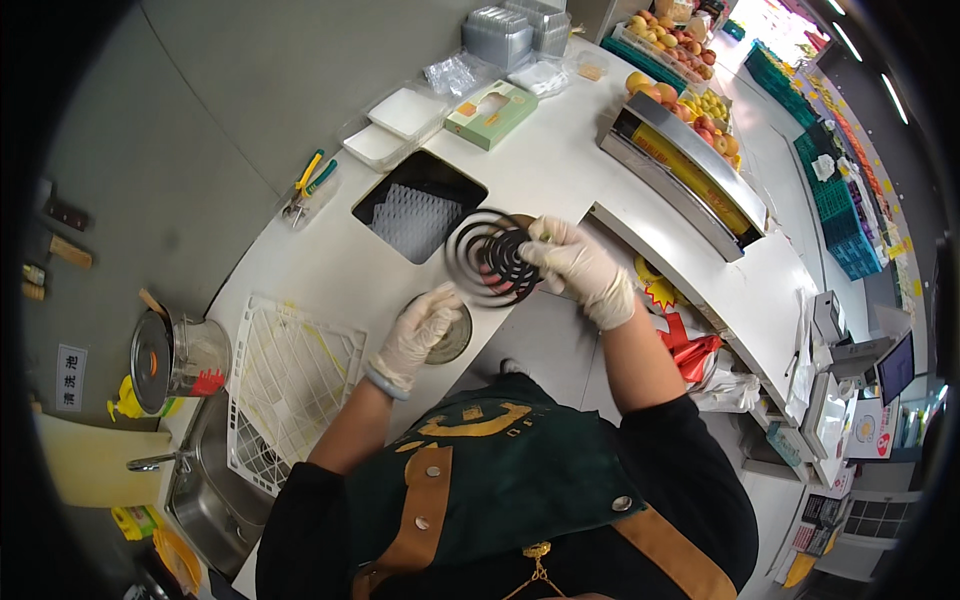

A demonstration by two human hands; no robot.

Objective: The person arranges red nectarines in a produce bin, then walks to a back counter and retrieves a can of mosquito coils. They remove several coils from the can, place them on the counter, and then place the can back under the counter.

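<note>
My right hand point(577, 266), in a thin whitish glove, holds a black spiral that looks like a mosquito coil point(504, 259); it hangs blurred over the counter's edge, with what seems a small metal piece at the fingertips. A reddish round thing shows partly behind the coil. To the lower left, my gloved left hand point(426, 326) has its fingers curled above a round, shallow metal dish or lid point(454, 339) on the white counter point(322, 262) and partly hides it. Whether the fingers grip anything is not clear.
Beyond the hands, a square opening holds foam netting point(412, 217). A white plastic crate point(296, 390) overhangs the sink point(217, 487) at left. Pliers-like cutters point(307, 184), trays point(405, 112) and a green box point(491, 112) lie farther back. A film wrapper point(686, 176) stands right.
</note>
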